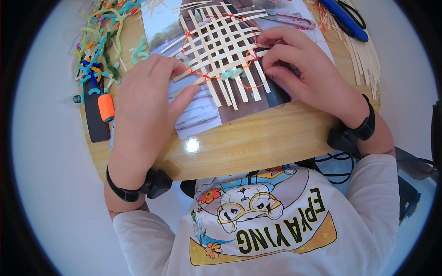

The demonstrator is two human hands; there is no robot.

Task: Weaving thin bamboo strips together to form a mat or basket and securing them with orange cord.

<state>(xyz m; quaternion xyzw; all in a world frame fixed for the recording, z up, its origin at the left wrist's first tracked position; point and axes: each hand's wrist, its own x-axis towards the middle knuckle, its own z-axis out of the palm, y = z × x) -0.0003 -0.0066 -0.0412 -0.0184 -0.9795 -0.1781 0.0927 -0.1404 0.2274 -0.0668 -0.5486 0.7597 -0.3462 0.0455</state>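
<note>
Black, yellow-edged capitals [281,225] upside down on a white shirt [294,257], small red characters [320,37] on a printed sheet [198,119]

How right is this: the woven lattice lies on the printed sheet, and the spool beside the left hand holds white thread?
Only the colour is wrong: the head view shows the spool beside the left hand holding orange thread, not white. The woven lattice does lie on the printed sheet.
</note>
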